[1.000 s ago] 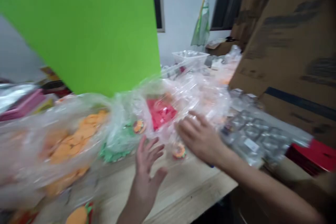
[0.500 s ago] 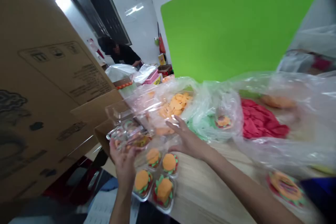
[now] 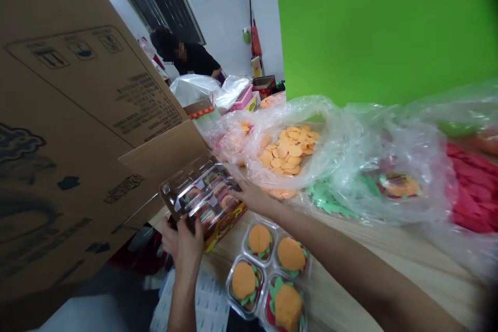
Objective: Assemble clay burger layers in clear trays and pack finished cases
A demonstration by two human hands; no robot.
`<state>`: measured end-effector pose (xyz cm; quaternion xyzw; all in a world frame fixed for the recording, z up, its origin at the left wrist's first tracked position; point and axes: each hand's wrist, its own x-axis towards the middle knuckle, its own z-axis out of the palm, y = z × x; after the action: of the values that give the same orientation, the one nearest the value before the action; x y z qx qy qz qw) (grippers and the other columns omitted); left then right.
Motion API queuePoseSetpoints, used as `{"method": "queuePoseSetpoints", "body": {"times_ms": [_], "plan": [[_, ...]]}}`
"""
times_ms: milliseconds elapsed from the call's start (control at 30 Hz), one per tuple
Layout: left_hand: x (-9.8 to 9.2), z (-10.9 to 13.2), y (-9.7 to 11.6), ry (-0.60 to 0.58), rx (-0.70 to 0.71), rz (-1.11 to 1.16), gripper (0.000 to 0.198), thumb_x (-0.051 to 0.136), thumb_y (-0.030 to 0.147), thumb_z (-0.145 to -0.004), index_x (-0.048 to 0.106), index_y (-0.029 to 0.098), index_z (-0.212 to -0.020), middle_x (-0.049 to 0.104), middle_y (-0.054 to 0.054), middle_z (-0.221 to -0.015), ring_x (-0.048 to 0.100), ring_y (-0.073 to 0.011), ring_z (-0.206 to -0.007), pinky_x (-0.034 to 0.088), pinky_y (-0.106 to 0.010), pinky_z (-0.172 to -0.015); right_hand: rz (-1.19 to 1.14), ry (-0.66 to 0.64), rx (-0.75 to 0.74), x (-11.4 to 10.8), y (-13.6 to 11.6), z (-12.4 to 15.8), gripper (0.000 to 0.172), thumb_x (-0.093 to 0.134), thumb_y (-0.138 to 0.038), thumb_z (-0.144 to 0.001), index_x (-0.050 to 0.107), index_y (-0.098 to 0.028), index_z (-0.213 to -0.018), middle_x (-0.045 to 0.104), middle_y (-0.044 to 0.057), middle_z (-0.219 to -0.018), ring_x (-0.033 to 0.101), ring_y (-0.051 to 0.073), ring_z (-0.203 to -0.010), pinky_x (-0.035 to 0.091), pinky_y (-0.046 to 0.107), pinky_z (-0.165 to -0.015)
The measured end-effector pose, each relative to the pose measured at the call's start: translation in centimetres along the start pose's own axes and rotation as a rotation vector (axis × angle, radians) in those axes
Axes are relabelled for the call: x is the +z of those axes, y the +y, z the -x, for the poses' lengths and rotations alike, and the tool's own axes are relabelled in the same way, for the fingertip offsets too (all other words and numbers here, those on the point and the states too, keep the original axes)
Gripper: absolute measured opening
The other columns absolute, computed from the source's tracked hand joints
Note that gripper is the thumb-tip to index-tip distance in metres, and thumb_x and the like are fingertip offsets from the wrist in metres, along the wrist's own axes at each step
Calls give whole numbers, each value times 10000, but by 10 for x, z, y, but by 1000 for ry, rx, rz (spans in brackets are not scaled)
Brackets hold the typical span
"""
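Observation:
A display box [image 3: 227, 224] with a red-and-yellow printed side and a clear plastic lid stands partly raised stands against the carton's flap. Through the plastic, several toy burgers in clear packs show inside it. My left hand [image 3: 184, 244] grips its near left edge, fingers bent over the rim. At the opposite end, my right hand [image 3: 251, 196] holds the box's right side, its fingertips partly lost against the plastic. Just right of the box, a clear plastic tray [image 3: 238, 310] lies on the table with several foam burgers [image 3: 244, 281] in its compartments.
A large cardboard carton [image 3: 78, 166] rises on the left. Clear bags along the table's back hold orange foam discs [image 3: 290, 150], green foam pieces [image 3: 330, 198] and red foam pieces [image 3: 472, 187]. A green panel [image 3: 385, 26] stands behind. A person [image 3: 194, 57] bends over farther back.
My right hand has moved left from open air onto the display box, and both hands now hold it. The view has shifted, so the bags and burger tray appear farther right.

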<state>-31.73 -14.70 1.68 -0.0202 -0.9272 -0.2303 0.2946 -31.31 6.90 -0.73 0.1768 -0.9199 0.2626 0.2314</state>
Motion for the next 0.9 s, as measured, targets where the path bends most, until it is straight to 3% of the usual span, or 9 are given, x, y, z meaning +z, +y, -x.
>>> {"method": "queuePoseSetpoints", "body": {"times_ms": [67, 200, 300, 400, 500, 600, 733, 800, 900], "plan": [[-2, -12, 6, -2, 48, -74, 511, 527, 455, -726, 528, 103, -1097, 306, -231, -1332, 311, -408, -1188, 285, -578, -898, -4, -43, -39, 1, 3, 3, 276, 489, -212, -833, 574, -231, -1094, 257, 71, -1417, 245, 266, -1276, 287, 418, -997], [5, -56, 20, -28, 300, -191, 628, 458, 475, -772, 368, 88, -1258, 257, -220, -1370, 212, -328, -1269, 214, -480, -997, -15, -106, -119, -8, 3, 4, 303, 551, -241, -791, 577, -238, -1092, 266, 74, -1411, 219, 263, -1286, 225, 408, -1029], [20, -81, 21, -271, 323, -316, 484, 376, 443, -818, 486, 126, -1167, 462, -198, -1244, 392, -318, -1169, 270, -475, -953, -25, -118, -137, -13, 1, 2, 355, 588, -256, -760, 560, -249, -1114, 244, 76, -1416, 198, 267, -1293, 248, 400, -1019], [29, -86, 16, -424, 305, -365, 412, 334, 435, -828, 613, 151, -932, 656, -137, -868, 586, -286, -882, 341, -480, -869, -29, -116, -140, -14, -1, 2, 369, 596, -282, -754, 557, -216, -1115, 255, 103, -1408, 178, 277, -1298, 244, 412, -1019], [26, -81, 15, -354, 286, -390, 463, 299, 428, -831, 617, 92, -864, 635, -171, -772, 588, -311, -825, 321, -524, -850, -30, -126, -144, -14, -3, 2, 308, 546, -247, -790, 564, -164, -1086, 259, 135, -1402, 161, 256, -1305, 255, 392, -1018], [22, -86, 27, -225, 266, -391, 530, 250, 415, -846, 539, 12, -1035, 546, -264, -1000, 502, -358, -993, 317, -513, -854, -34, -151, -150, -16, -7, -2, 234, 490, -189, -817, 578, -149, -1030, 247, 125, -1410, 148, 223, -1311, 273, 365, -1013], [31, -109, 48, -142, 435, -194, 527, 313, 447, -839, 396, 106, -1232, 431, -185, -1230, 391, -296, -1138, 301, -397, -927, -51, -188, -156, -22, -13, -8, 230, 413, -148, -851, 594, -151, -992, 229, 98, -1425, 100, 209, -1320, 239, 368, -1034], [40, -120, 54, -162, 471, -144, 559, 346, 477, -823, 377, 118, -1251, 486, -170, -1190, 432, -289, -1094, 317, -384, -904, -63, -208, -159, -23, -16, -10, 248, 394, -133, -860, 588, -160, -1012, 228, 92, -1428, 93, 209, -1321, 224, 383, -1040], [50, -132, 55, -145, 370, -225, 558, 361, 533, -796, 476, 133, -1167, 582, -162, -1037, 505, -301, -964, 352, -387, -812, -84, -237, -168, -21, -16, -11, 259, 381, -135, -871, 585, -160, -1029, 272, 97, -1411, 98, 206, -1320, 197, 383, -1049]]}}
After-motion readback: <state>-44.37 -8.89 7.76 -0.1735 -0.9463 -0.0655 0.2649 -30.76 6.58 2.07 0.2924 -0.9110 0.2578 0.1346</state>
